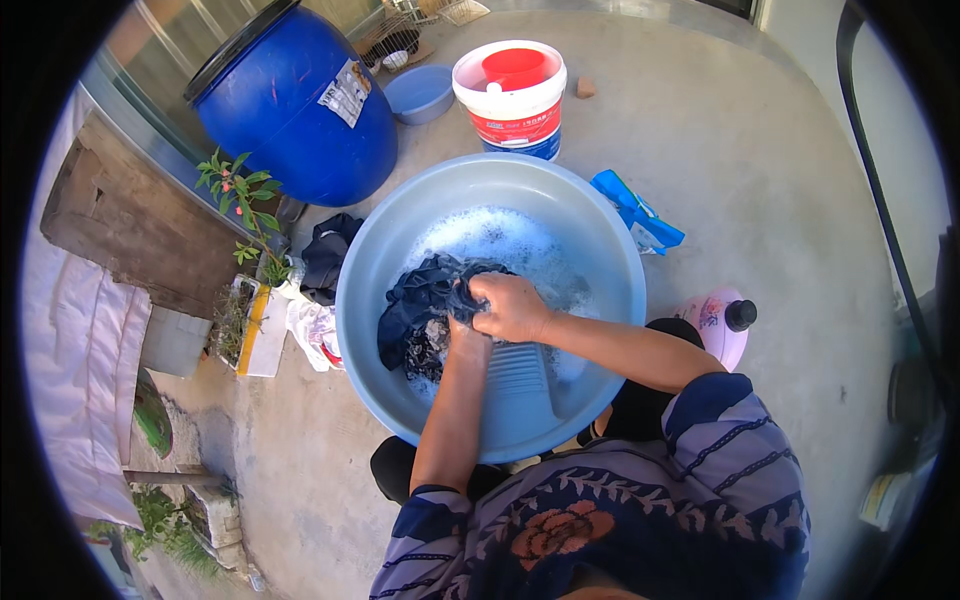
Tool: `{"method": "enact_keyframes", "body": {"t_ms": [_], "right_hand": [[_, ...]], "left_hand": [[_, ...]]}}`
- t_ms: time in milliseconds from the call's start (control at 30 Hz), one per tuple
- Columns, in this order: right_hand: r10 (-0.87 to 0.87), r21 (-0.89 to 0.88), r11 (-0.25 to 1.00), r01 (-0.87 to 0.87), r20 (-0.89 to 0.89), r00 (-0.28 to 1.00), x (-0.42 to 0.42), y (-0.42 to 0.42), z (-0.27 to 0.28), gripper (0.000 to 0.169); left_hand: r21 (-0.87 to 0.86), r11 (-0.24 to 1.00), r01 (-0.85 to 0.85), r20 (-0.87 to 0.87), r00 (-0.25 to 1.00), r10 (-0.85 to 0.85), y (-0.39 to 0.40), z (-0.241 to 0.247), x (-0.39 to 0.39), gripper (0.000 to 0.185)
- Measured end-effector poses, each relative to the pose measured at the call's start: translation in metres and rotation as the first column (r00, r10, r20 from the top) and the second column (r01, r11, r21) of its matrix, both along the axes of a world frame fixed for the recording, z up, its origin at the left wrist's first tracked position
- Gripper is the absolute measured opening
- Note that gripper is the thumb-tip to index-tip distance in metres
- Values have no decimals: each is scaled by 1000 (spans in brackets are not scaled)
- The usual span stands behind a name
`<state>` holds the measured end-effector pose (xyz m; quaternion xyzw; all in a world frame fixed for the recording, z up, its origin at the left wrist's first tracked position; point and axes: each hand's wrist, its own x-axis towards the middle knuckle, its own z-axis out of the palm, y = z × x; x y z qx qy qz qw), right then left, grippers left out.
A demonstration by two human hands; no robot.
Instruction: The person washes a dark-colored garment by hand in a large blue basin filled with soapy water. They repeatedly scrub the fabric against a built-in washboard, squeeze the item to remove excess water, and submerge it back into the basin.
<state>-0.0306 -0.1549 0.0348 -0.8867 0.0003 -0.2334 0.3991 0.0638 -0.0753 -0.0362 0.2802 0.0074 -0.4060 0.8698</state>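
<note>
A large light-blue plastic washtub [491, 439] stands before me, with white suds [487, 229] on its water and a ribbed washboard surface [516, 379] at its near side. My right hand [510, 304] grips a bunched part of a dark navy wet cloth [420, 289] near the tub's middle. My left hand [469, 334] is at the same bunch from below; its fingers are mostly hidden by the cloth and my right hand. Black-and-grey patterned cloth [426, 351] lies in the tub beside my left wrist.
Beyond the tub stand a white-and-red bucket [517, 120], a blue basin [424, 94] and a blue barrel [300, 105]. At right are a blue plastic packet [641, 217] and a pink bottle [716, 322]. Dark clothing [330, 251], white cloth [311, 330] and a potted plant [247, 199] sit left.
</note>
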Motion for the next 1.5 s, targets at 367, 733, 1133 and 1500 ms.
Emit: {"method": "enact_keyframes", "body": {"t_ms": [367,733,1133,1500], "right_hand": [[109,-249,965,-84,92,990,-18,34,7,19],[-465,-424,862,277,-445,765,15,-81,-41,38],[-100,38,992,118,-309,946,18,-89,-27,35],[-31,-188,982,-26,-296,955,-6,-37,-1,37]], "left_hand": [[-236,972,14,151,988,22,10,-7,-2,35],[449,877,170,25,979,-203,-8,43,-21,63],[381,902,203,-70,979,-191,-2,56,-21,62],[249,960,-125,52,992,115,-5,36,-23,28]]}}
